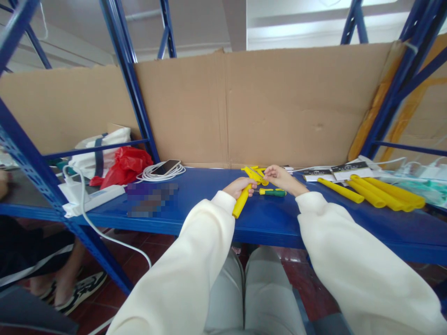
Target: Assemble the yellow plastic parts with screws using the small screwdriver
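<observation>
My left hand (239, 187) is closed around a yellow tube-shaped handle (241, 204), which slants down toward the front edge of the bench. Beyond my fingers a flat yellow part (254, 174) sticks out; whether it is joined to the handle I cannot tell. At the right end of that part my right hand (278, 176) has its fingertips pinched together, and what lies between them is too small to make out. A green and yellow screwdriver (274, 192) lies on the blue bench just below my hands. More yellow pieces (246, 168) rest behind them, partly hidden.
Several yellow tubes (366, 191) and black-and-white packets (349, 170) lie to the right. On the left are a coiled white cable with a phone (166, 167), a red bag (127, 164) and a power strip (98, 197). Cardboard (279, 107) walls the back; blue posts (134, 88) frame the bench.
</observation>
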The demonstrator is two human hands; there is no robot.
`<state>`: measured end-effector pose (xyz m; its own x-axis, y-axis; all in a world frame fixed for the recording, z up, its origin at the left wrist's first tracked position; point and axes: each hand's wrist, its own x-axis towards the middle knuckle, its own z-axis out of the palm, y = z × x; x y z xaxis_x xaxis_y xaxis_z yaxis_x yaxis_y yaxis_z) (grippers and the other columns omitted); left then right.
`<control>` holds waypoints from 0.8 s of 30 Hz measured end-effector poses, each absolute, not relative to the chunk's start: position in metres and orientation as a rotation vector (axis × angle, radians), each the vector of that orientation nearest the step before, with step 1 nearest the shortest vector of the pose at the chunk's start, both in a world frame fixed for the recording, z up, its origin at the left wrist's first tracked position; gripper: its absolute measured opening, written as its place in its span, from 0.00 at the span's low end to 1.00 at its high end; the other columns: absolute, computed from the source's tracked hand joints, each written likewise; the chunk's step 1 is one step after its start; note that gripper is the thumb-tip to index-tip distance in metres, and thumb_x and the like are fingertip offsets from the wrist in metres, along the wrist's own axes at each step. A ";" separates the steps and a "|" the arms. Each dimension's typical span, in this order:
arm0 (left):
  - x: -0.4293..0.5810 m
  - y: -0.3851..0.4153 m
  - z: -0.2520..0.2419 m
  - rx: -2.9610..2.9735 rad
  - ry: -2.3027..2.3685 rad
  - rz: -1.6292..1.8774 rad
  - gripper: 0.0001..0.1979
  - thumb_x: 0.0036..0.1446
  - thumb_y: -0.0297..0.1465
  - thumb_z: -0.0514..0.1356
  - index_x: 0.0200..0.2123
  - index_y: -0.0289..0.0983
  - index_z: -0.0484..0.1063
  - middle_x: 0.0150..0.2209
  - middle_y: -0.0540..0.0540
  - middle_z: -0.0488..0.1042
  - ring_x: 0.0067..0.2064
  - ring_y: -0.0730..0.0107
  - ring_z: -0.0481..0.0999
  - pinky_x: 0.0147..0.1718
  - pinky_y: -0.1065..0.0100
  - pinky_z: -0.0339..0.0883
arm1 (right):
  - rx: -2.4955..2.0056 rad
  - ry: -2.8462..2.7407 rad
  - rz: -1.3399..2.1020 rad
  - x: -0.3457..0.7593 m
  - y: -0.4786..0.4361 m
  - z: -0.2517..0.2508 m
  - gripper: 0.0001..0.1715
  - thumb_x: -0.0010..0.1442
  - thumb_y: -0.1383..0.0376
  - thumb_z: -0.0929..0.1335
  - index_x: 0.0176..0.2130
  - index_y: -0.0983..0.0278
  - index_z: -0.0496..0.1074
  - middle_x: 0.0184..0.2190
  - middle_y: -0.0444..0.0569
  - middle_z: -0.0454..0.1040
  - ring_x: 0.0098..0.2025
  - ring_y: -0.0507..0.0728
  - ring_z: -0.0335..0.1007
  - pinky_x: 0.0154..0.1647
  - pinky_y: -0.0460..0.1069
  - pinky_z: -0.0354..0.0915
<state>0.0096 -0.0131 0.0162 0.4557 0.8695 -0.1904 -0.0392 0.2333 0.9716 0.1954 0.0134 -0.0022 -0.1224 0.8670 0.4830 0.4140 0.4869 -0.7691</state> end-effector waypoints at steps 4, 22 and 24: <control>0.010 -0.014 0.017 1.190 0.878 0.757 0.10 0.60 0.18 0.51 0.29 0.35 0.64 0.17 0.56 0.60 0.14 0.82 0.56 0.15 0.78 0.51 | -1.116 -1.715 0.614 0.192 0.013 -0.003 0.11 0.49 0.73 0.71 0.31 0.62 0.66 0.28 0.43 0.73 0.33 0.52 0.72 0.41 0.51 0.72; 0.010 -0.014 0.016 1.222 0.860 0.750 0.09 0.57 0.18 0.53 0.28 0.36 0.64 0.17 0.56 0.61 0.15 0.82 0.57 0.14 0.78 0.51 | -1.163 -1.633 0.658 0.185 0.008 -0.003 0.09 0.50 0.73 0.70 0.31 0.63 0.67 0.27 0.44 0.74 0.32 0.52 0.73 0.38 0.48 0.72; 0.010 -0.014 0.015 1.220 0.851 0.752 0.09 0.57 0.17 0.53 0.28 0.36 0.64 0.17 0.56 0.61 0.15 0.82 0.56 0.14 0.78 0.51 | -1.158 -1.627 0.652 0.184 0.006 -0.002 0.09 0.50 0.74 0.69 0.31 0.63 0.67 0.27 0.43 0.74 0.32 0.51 0.72 0.39 0.48 0.72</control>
